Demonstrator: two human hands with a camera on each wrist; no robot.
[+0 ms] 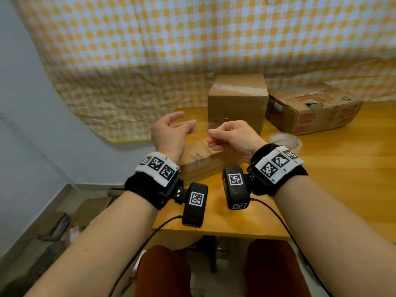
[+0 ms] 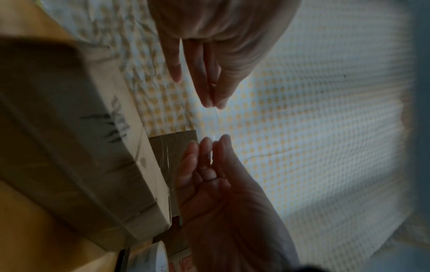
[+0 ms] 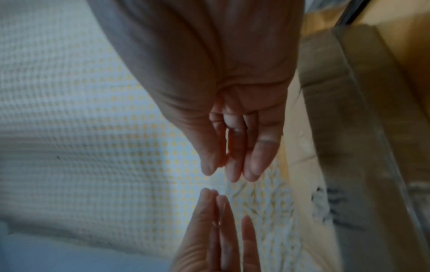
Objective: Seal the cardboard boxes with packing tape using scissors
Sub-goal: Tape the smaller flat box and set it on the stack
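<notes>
My left hand [image 1: 188,118] and right hand [image 1: 211,136] hover close together above a low flat cardboard box [image 1: 203,159] at the table's front left. A short strip of clear tape [image 1: 201,127] shows faintly between them. Each hand pinches one end with thumb and fingertips. The left wrist view has the left hand [image 2: 213,105] above and the right hand [image 2: 214,141] below, tips almost meeting beside the flat box [image 2: 69,147]. In the right wrist view the right hand [image 3: 228,174] faces the left hand [image 3: 214,195]. I see no scissors.
A roll of clear tape [image 1: 285,140] lies on the wooden table [image 1: 342,168] by my right wrist. Behind stand a tall box [image 1: 237,99] with tape across its top and a red-printed box [image 1: 312,108]. A checked cloth [image 1: 150,61] hangs at the back.
</notes>
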